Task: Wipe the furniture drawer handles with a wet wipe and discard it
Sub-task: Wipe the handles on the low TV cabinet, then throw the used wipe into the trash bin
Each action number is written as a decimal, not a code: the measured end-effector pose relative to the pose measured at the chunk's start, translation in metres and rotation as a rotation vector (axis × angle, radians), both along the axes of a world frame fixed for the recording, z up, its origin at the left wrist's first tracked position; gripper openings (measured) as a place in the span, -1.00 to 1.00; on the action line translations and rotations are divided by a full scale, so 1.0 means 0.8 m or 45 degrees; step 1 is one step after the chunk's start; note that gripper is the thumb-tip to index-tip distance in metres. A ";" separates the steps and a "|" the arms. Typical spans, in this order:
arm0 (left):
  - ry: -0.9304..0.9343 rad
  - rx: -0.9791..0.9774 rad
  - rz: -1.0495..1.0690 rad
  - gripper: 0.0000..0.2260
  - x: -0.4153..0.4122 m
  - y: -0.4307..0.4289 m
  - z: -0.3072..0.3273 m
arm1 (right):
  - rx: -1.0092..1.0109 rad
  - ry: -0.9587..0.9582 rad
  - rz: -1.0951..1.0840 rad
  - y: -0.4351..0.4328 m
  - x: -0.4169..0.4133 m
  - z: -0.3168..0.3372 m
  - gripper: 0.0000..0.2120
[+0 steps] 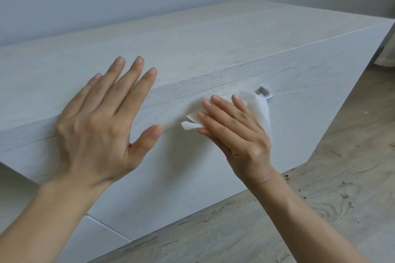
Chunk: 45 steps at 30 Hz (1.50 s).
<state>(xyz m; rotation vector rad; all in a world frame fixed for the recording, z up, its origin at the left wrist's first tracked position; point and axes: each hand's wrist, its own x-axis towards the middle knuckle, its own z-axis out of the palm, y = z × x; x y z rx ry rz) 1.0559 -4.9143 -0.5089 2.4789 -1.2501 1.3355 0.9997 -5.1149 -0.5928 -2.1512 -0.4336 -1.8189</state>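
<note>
Two risks apply. The crumpled white wet wipe (pixel 259 107) is pressed under the straight fingers of the right hand (pixel 235 134), with no pinch visible and the thumb hidden, so it can slip or bunch. The silver metal drawer handle (pixel 265 93) shows only its right end, right of centre; that end could be missed. The rest lies beneath the wipe. The left hand (pixel 96 130) rests flat, fingers spread, on the pale wood-grain chest (pixel 213 49), left of centre.

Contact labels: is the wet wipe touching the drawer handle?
Touching. Head view: wet wipe under the right hand drapes over the drawer handle, only one end showing.
</note>
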 end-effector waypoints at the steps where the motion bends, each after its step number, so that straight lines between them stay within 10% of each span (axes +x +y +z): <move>1: -0.006 0.006 0.004 -0.42 0.000 0.001 0.000 | -0.026 0.024 0.004 -0.009 -0.004 0.001 -0.82; 20: 0.072 0.034 0.054 -0.43 -0.004 0.001 0.002 | -0.100 -0.019 -0.071 -0.003 -0.001 0.001 -0.80; 30: 0.409 0.233 0.039 -0.42 -0.016 0.014 0.025 | -0.230 0.607 -0.206 -0.087 -0.076 0.031 -0.67; 36: 0.635 0.524 0.085 -0.44 -0.032 0.093 0.080 | 0.075 1.044 -0.222 -0.075 -0.119 0.148 -0.45; 45: 0.819 0.223 0.435 -0.54 -0.089 0.314 0.363 | 0.701 0.680 0.213 0.176 -0.043 0.583 -0.85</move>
